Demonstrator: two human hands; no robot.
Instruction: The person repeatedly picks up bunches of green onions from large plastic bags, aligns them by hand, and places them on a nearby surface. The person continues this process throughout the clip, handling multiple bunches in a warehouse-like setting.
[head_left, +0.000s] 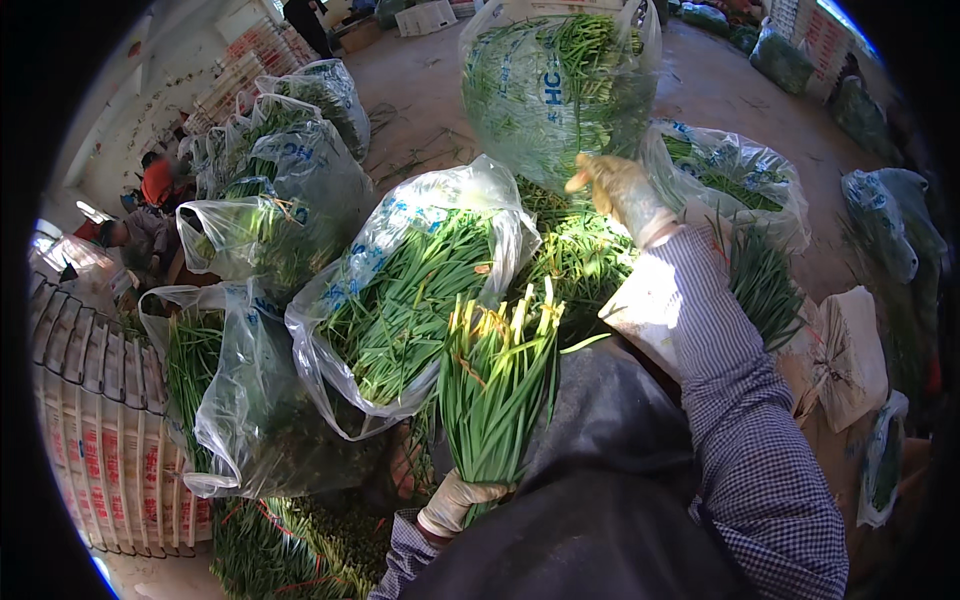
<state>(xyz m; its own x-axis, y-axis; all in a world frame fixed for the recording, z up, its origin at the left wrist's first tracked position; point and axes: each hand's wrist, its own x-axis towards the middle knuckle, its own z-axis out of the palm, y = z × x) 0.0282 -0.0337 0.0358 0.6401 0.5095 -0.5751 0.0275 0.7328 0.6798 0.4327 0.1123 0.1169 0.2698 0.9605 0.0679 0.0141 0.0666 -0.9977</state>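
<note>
My left hand (457, 502), in a pale glove, grips a bunch of long green leafy stalks (491, 405) near its leafy end, just above my lap. The bunch's whitish cut ends point away from me. My right hand (619, 191), in a soiled tan glove, is raised with some fingers apart; I see nothing held in it. It hovers over a loose heap of stalks and trimmings (585, 247), in front of a large filled clear bag (555, 97). Left of the held bunch, an opened clear plastic bag (330, 315) holds more green leaves.
More filled plastic bags stand at left (255, 420) and right (750, 187). A dark green bunch (757, 277) lies right of my forearm. Tied bunches (300, 555) lie at lower left beside a crate (112, 457). People sit at far left; another person stands at the back.
</note>
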